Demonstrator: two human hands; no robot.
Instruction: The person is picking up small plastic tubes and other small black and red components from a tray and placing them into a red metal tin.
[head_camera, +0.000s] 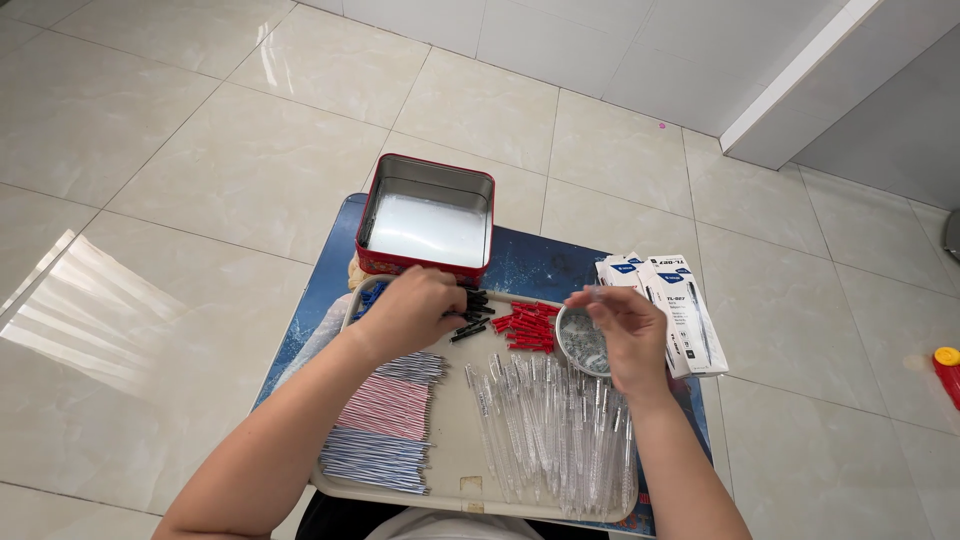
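Note:
A beige tray (455, 440) lies on a small blue table. My left hand (415, 308) rests over a pile of small black pen caps (472, 318) at the tray's far edge, fingers curled among them. My right hand (628, 330) hovers above a small round dish (580, 345) of tiny metal parts, its fingertips pinched on something clear and thin that I cannot make out. Red caps (528, 325) lie between the two hands. Clear pen barrels (545, 420) fill the tray's right half. Bundles of striped refills (385, 420) lie on its left.
An open red tin (427, 220) with a pale inside stands beyond the tray. Two white pen boxes (670, 305) lie on the table's right side. A red and yellow object (946, 370) sits on the tiled floor at the far right.

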